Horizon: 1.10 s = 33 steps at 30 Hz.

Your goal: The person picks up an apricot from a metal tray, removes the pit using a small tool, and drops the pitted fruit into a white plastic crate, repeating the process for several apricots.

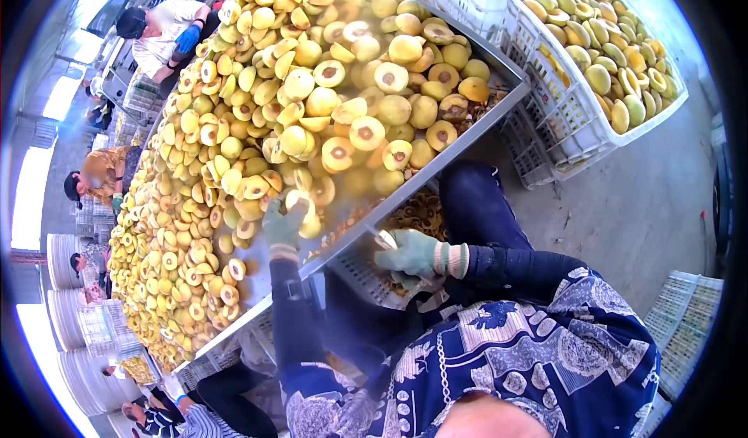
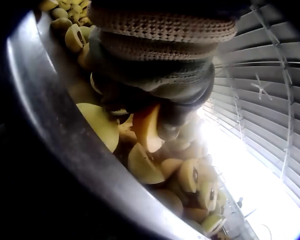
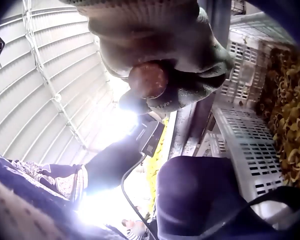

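Note:
My left hand (image 1: 282,224), in a grey-green knit glove, reaches over the table's metal rim at the edge of a heap of halved yellow peaches (image 1: 257,111). In the left wrist view its fingers curl down around an orange-yellow peach half (image 2: 147,129), with more halves just below. My right hand (image 1: 413,255), in a similar glove, grips a small tool low beside the rim. The tool's round brown handle end (image 3: 148,80) shows in the right wrist view, and a pale tip (image 1: 386,239) in the head view. Its middle is hidden in the fist.
A raised metal rim (image 1: 421,177) edges the table. A white crate (image 1: 565,111) of peaches stands at the upper right. Below the right hand sits a crate (image 3: 250,145) with brownish-yellow scraps. Other people work along the far left side, near stacked white baskets (image 1: 66,263).

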Tool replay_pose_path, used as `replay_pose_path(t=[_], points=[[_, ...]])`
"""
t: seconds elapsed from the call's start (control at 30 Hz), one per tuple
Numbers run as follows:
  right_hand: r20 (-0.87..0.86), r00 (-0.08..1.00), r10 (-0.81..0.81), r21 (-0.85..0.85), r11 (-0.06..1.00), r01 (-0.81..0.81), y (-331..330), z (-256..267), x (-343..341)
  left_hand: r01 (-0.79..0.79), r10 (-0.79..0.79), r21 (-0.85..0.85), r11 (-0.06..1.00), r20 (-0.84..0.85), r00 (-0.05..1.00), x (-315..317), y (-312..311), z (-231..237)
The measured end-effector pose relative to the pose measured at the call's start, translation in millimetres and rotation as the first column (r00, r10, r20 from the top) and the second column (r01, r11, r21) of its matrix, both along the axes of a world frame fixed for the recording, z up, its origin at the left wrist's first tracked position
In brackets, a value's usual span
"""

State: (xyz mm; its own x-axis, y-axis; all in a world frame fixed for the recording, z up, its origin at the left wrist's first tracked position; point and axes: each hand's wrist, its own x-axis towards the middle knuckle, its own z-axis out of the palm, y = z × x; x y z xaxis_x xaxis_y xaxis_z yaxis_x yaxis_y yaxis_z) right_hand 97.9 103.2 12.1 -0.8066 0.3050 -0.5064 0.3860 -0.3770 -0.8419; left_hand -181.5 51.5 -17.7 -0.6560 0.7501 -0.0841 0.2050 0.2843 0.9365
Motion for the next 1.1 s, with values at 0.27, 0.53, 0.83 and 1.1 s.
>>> replay_pose_path(t=[0.27, 0.53, 0.83, 1.1], points=[[-0.160, 0.978, -0.134, 0.195, 0.967, 0.165, -20.9, 26.2, -14.6, -0.066, -0.111, 0.405, 0.912, 0.399, 0.910, 126.3, -40.3, 21.2], [-0.234, 0.972, -0.032, 0.582, 0.796, 0.166, -37.1, 12.5, 6.6, -0.168, -0.293, 0.618, 0.768, 0.571, 0.767, 170.6, -45.8, 40.7], [-0.281, 0.959, -0.043, 0.558, 0.805, 0.200, -55.3, 24.6, 11.3, -0.236, -0.093, 0.650, 0.723, 0.430, 0.898, 198.4, -51.7, 51.3], [-0.009, 0.964, 0.266, 0.645, 0.738, -0.198, -51.6, 17.2, 5.6, -0.262, -0.013, 0.589, 0.764, 0.420, 0.907, 194.8, -64.8, 48.5]])
